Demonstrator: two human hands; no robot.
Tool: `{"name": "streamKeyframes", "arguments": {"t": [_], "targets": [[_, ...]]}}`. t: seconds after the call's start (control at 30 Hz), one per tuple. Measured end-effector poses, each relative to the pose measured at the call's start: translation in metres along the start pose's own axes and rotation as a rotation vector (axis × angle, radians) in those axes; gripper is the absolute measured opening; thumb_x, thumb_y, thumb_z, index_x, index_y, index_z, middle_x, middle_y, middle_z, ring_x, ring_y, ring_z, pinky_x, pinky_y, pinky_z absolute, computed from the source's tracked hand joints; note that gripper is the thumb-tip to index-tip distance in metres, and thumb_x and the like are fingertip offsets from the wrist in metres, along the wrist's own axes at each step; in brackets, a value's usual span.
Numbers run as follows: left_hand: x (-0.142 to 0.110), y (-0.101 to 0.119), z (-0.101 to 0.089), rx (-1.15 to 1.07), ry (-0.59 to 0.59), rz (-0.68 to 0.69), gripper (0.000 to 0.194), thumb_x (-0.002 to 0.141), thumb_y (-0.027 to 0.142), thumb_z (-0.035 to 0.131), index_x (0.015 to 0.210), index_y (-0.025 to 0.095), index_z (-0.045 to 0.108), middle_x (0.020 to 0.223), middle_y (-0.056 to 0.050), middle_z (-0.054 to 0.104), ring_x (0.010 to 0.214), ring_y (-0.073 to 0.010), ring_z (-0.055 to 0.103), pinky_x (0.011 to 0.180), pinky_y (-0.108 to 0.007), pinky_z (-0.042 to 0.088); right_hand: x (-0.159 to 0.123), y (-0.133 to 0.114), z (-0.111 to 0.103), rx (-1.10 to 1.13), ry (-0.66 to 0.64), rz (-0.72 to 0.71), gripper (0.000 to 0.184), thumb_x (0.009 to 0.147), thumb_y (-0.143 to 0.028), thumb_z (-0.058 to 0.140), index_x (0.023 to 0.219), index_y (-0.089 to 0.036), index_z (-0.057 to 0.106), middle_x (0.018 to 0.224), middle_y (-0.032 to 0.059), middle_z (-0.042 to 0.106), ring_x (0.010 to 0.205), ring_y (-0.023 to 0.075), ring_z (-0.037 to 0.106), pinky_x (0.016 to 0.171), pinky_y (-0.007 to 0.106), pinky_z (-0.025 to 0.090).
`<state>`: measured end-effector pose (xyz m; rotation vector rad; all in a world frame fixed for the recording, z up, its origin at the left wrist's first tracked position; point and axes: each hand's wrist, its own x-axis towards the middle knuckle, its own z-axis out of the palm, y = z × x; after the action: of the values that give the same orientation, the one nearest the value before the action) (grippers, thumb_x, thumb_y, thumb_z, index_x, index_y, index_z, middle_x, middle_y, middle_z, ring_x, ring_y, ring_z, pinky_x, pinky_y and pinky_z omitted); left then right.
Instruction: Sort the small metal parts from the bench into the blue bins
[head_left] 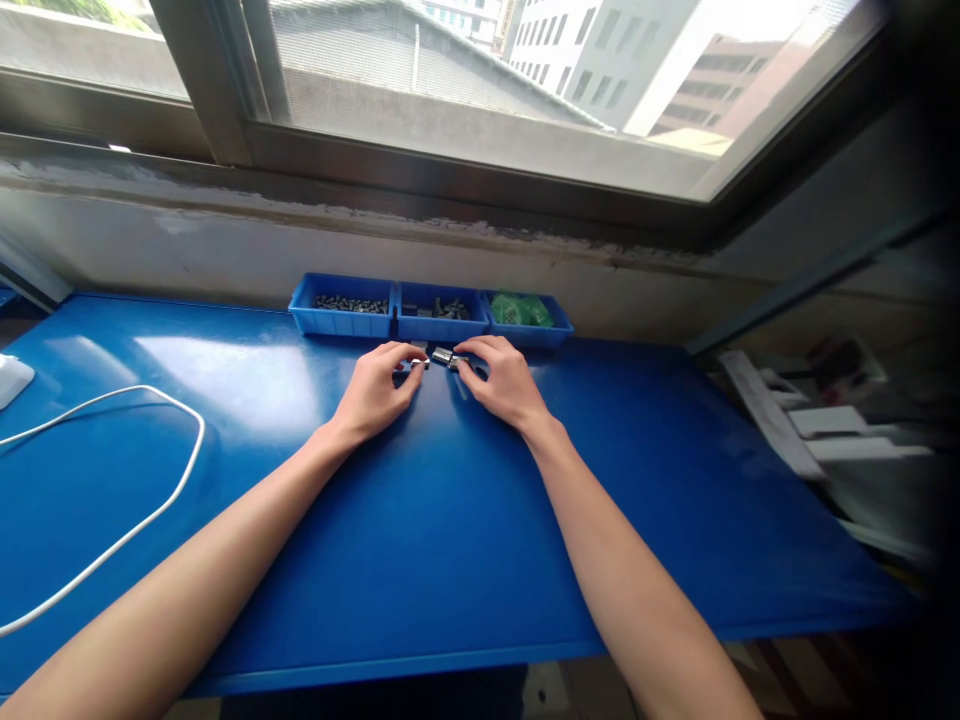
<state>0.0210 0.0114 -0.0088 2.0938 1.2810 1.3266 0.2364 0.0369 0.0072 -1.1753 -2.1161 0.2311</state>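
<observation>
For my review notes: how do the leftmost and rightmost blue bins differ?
The leftmost bin holds many small dark pieces; the rightmost bin holds green, plastic-looking material. The leftmost bin's contents lie below its rim, while the rightmost bin's bulge up near its rim. Both are blue and open-topped.

One left hand (pixel 375 388), one right hand (pixel 508 382), three blue bins (pixel 341 322), one counter (pixel 420 540), one white cable (pixel 202 432). Small metal parts (pixel 349 304) in two bins: too many to count; silvery pieces (pixel 442 354) by the hands: number unclear.
</observation>
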Motion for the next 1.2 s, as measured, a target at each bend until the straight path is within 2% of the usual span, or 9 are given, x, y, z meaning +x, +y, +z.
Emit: {"name": "streamKeyframes", "arguments": {"t": [0.17, 0.47, 0.6, 0.77, 0.9, 1.0, 1.1, 1.2], "targets": [[-0.001, -0.001, 0.001, 0.006, -0.021, 0.007, 0.016, 0.092, 0.027, 0.058, 0.1, 0.02, 0.071, 0.102, -0.006, 0.072, 0.083, -0.0182, 0.068, 0.08, -0.032, 0.055, -0.003, 0.004, 0.008, -0.025, -0.083, -0.041, 0.021, 0.094, -0.023, 0.056, 0.106, -0.02, 0.073, 0.108, 0.0085, 0.073, 0.1, 0.0262, 0.064, 0.092, 0.04, 0.051], [-0.001, -0.002, 0.001, 0.001, -0.026, 0.0, 0.016, 0.092, 0.027, 0.058, 0.101, 0.02, 0.07, 0.102, -0.005, 0.072, 0.083, -0.0175, 0.068, 0.082, -0.031, 0.055, -0.001, 0.005, 0.01, 0.004, -0.081, -0.016, 0.022, 0.096, -0.024, 0.057, 0.11, -0.021, 0.073, 0.109, 0.009, 0.074, 0.101, 0.0262, 0.066, 0.093, 0.04, 0.052], [-0.001, -0.001, 0.001, -0.004, -0.032, -0.002, 0.016, 0.092, 0.026, 0.058, 0.102, 0.02, 0.07, 0.101, -0.005, 0.071, 0.082, -0.0168, 0.069, 0.08, -0.03, 0.055, -0.002, 0.007, 0.014, -0.055, -0.072, -0.048, 0.024, 0.098, -0.026, 0.053, 0.11, -0.021, 0.074, 0.11, 0.0108, 0.075, 0.102, 0.0281, 0.068, 0.092, 0.041, 0.052], [-0.001, -0.001, 0.001, 0.001, -0.032, 0.009, 0.016, 0.092, 0.025, 0.059, 0.102, 0.02, 0.07, 0.101, -0.005, 0.071, 0.084, -0.0171, 0.068, 0.081, -0.03, 0.055, -0.003, 0.007, 0.02, -0.059, -0.069, -0.105, 0.031, 0.101, -0.028, 0.047, 0.121, -0.021, 0.07, 0.115, 0.0111, 0.074, 0.104, 0.0278, 0.069, 0.096, 0.041, 0.052], [-0.001, 0.0, 0.0, 0.0, -0.032, 0.006, 0.016, 0.092, 0.023, 0.059, 0.102, 0.02, 0.07, 0.102, -0.004, 0.071, 0.087, -0.0166, 0.068, 0.082, -0.029, 0.055, -0.001, -0.005, 0.02, 0.15, 0.031, -0.069, 0.028, 0.099, -0.029, 0.052, 0.121, -0.024, 0.069, 0.118, 0.0082, 0.073, 0.107, 0.0248, 0.069, 0.099, 0.04, 0.052], [-0.001, 0.001, 0.0, -0.002, -0.039, 0.011, 0.016, 0.092, 0.022, 0.058, 0.103, 0.02, 0.07, 0.103, -0.004, 0.072, 0.087, -0.0164, 0.068, 0.082, -0.029, 0.054, 0.001, -0.017, 0.019, 0.479, 0.096, 0.113, 0.025, 0.089, -0.036, 0.069, 0.11, -0.023, 0.072, 0.102, 0.0057, 0.076, 0.093, 0.022, 0.072, 0.089, 0.037, 0.057], [-0.001, 0.002, 0.0, -0.006, -0.043, 0.013, 0.016, 0.093, 0.023, 0.058, 0.103, 0.02, 0.07, 0.102, -0.005, 0.072, 0.087, -0.0167, 0.068, 0.082, -0.029, 0.054, 0.002, -0.023, 0.02, 0.854, 0.054, 0.318, 0.028, 0.075, -0.041, 0.082, 0.091, -0.021, 0.075, 0.093, 0.0042, 0.077, 0.088, 0.0211, 0.072, 0.088, 0.036, 0.058], [-0.001, 0.002, 0.0, -0.003, -0.05, 0.015, 0.017, 0.093, 0.022, 0.058, 0.103, 0.021, 0.071, 0.102, -0.004, 0.072, 0.088, -0.017, 0.067, 0.082, -0.03, 0.054, 0.002, -0.026, 0.021, 1.082, 0.0, 0.427, 0.027, 0.068, -0.036, 0.088, 0.087, -0.021, 0.077, 0.095, 0.0035, 0.077, 0.092, 0.0194, 0.072, 0.095, 0.035, 0.055]]}}
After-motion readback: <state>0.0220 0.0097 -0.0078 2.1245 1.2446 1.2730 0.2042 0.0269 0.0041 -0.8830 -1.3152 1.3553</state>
